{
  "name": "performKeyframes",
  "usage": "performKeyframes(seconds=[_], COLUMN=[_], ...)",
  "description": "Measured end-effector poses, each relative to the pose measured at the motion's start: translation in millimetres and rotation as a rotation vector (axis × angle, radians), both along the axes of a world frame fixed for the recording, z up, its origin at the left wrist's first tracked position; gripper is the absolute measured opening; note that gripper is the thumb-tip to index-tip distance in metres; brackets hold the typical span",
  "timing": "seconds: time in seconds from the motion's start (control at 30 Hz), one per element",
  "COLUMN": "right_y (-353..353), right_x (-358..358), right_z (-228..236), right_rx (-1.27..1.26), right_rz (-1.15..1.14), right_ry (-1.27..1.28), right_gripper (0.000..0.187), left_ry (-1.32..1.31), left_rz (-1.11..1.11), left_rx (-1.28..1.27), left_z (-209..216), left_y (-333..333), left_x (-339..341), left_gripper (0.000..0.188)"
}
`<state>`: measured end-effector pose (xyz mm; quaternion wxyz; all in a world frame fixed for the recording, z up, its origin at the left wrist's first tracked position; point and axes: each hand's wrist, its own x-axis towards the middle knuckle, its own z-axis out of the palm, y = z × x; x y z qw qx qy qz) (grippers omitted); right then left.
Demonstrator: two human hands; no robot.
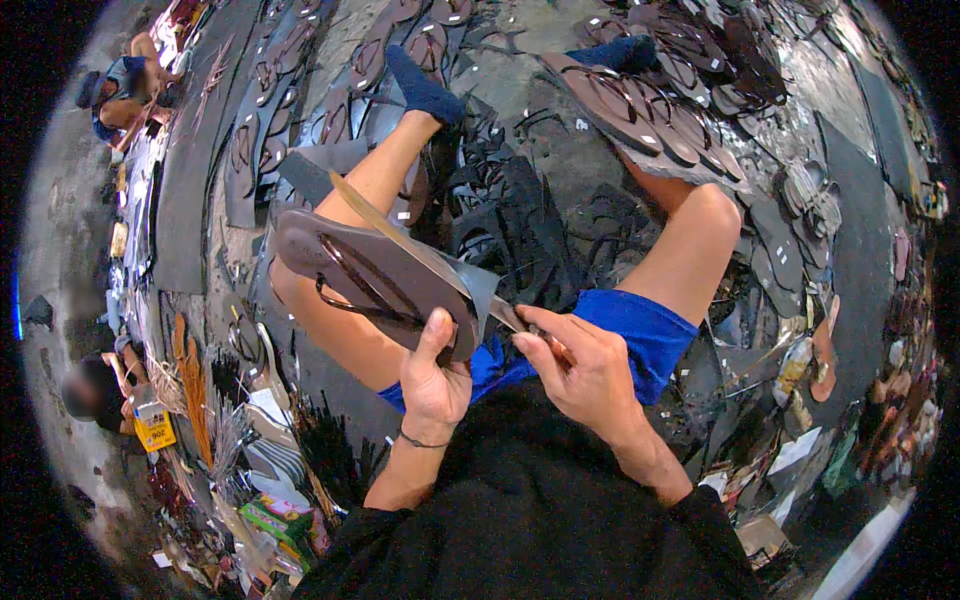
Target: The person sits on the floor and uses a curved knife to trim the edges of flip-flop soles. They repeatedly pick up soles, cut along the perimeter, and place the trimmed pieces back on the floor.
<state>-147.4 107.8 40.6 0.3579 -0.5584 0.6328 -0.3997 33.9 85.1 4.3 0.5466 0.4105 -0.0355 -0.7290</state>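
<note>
My left hand (438, 375) grips a brown flip-flop (330, 250) by its heel end, the thumb pressed on top of the footbed. Glossy dark straps (365, 280) run across it, and its toe points to the upper left. In my right hand (585, 365) the fingers are closed around a knife (507, 312), whose blade meets the heel edge of the sole. A thin tan strip (385, 215) stands away along the sole's far side, and a grey flap of sheet (478, 290) sticks out by the heel. Part of the blade is hidden behind the flap.
Between my legs lies a heap of black rubber offcuts (515, 215). Brown flip-flops (650, 105) sit in rows at the upper right, and more flip-flops (265, 145) lie at the upper left. Brooms (190, 385) and a yellow box (153, 427) are at the left. Two people are at the far left.
</note>
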Motion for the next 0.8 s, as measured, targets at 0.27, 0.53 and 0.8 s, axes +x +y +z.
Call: performKeyframes(seconds=[0.27,0.53,0.8], right_y=[-29.7,-71.4,1.2], right_x=[29.5,20.9,-4.4], right_z=[-10.5,-29.7,-11.5], right_rx=[-0.002,0.234,-0.184], right_rz=[0.066,0.182,0.109], right_ry=[-0.109,-0.425,0.011], right_gripper=[0.021,0.039,0.029], left_ry=[-0.215,-0.448,-0.537], left_rz=[-0.14,-1.091,-0.227], left_rx=[-0.023,-0.619,-0.251], left_z=[20.5,22.2,78.5], left_y=[23.6,-2.0,-55.8], left_x=[6.3,70.1,62.3], left_gripper=[0.045,0.077,0.029])
